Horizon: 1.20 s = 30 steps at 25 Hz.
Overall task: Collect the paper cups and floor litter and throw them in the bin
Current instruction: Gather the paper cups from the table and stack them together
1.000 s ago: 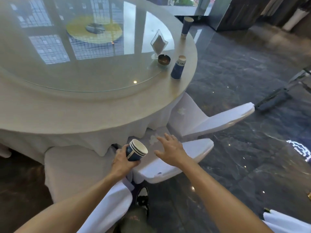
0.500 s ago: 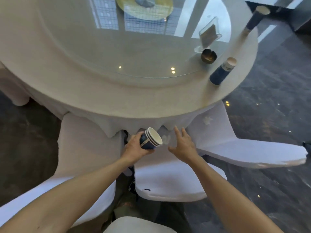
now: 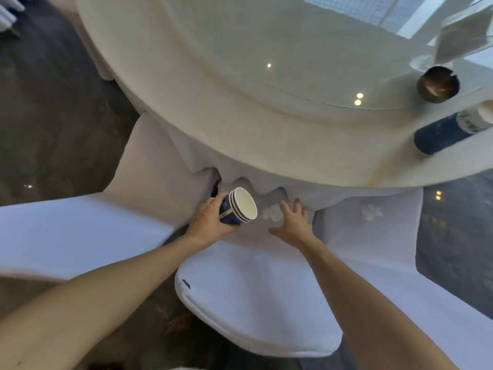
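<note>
Underfoot, dark marble floor (image 3: 56, 116) — white-draped round table (image 3: 240, 134) above.

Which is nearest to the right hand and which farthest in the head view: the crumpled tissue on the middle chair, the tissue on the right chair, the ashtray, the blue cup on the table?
From the right hand:
1. Crumpled tissue, just off the fingertips, middle chair.
2. Second tissue, right chair.
3. Blue cup, table edge, far right.
4. Ashtray, just beyond the cup, on the glass.
</note>
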Each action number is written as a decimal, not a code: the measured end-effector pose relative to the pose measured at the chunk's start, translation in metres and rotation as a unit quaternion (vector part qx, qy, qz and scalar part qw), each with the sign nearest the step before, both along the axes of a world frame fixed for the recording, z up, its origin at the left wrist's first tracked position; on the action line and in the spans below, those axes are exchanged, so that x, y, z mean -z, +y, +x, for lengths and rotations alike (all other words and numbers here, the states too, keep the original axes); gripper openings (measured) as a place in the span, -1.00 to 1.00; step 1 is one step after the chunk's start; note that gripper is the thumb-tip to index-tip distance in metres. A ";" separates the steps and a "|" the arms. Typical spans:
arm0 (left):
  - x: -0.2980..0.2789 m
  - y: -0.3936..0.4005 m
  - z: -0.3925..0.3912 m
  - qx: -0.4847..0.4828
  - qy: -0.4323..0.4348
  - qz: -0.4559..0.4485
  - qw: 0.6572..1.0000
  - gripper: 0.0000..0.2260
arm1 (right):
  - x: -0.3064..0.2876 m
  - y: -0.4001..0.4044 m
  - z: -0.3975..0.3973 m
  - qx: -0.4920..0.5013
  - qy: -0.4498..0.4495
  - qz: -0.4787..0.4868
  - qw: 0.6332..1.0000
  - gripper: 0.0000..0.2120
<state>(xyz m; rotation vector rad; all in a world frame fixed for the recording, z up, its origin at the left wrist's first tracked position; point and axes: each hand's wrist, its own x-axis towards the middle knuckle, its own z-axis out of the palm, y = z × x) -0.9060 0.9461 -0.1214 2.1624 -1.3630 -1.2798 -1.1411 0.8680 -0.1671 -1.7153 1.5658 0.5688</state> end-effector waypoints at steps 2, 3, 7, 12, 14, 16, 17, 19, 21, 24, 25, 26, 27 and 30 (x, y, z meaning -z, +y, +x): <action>0.017 -0.009 -0.006 -0.023 -0.017 0.002 1.000 -0.20 | 0.028 -0.013 0.001 -0.021 -0.014 0.007 1.000 -0.06; 0.028 -0.016 -0.009 -0.026 -0.018 0.007 0.999 -0.19 | 0.042 -0.021 0.002 -0.021 -0.019 0.009 1.000 -0.06; 0.082 -0.044 -0.013 -0.007 -0.001 0.034 0.999 -0.15 | 0.107 -0.040 0.006 -0.021 -0.011 0.043 0.999 -0.11; 0.139 -0.047 -0.006 -0.005 0.012 0.051 0.999 -0.19 | 0.187 -0.035 0.014 -0.007 -0.001 0.104 0.995 -0.19; 0.153 -0.042 -0.006 -0.001 0.013 0.062 0.998 -0.19 | 0.207 -0.023 0.017 0.018 -0.001 0.113 0.993 -0.27; 0.162 -0.035 -0.007 0.010 0.016 0.065 0.998 -0.20 | 0.218 -0.004 0.019 0.030 0.004 0.120 0.992 -0.42; 0.164 -0.030 -0.007 0.013 0.014 0.072 0.997 -0.21 | 0.218 0.006 0.020 0.021 0.011 0.131 0.991 -0.50; 0.163 -0.031 -0.005 0.023 0.009 0.078 0.997 -0.24 | 0.210 0.017 0.017 0.005 0.019 0.140 0.990 -0.64; 0.163 -0.032 -0.005 0.026 0.011 0.089 0.996 -0.24 | 0.198 0.024 0.015 0.032 0.007 0.138 0.990 -0.66; 0.119 -0.039 -0.016 0.069 0.000 0.101 0.993 -0.20 | 0.139 0.019 -0.004 0.110 -0.008 0.085 0.990 -0.64; 0.116 -0.040 -0.019 0.085 -0.003 0.112 0.990 -0.20 | 0.131 0.017 -0.007 0.126 -0.020 0.076 0.989 -0.71; 0.106 -0.043 -0.024 0.102 -0.006 0.110 0.989 -0.22 | 0.112 0.011 -0.012 0.141 -0.032 0.065 0.987 -0.80; 0.093 -0.046 -0.028 0.124 -0.015 0.110 0.986 -0.23 | 0.092 0.004 -0.016 0.166 -0.039 0.048 0.984 -0.87; 0.054 -0.054 -0.047 0.176 -0.019 0.091 0.980 -0.23 | 0.025 -0.008 -0.028 0.246 -0.076 -0.045 0.965 -0.78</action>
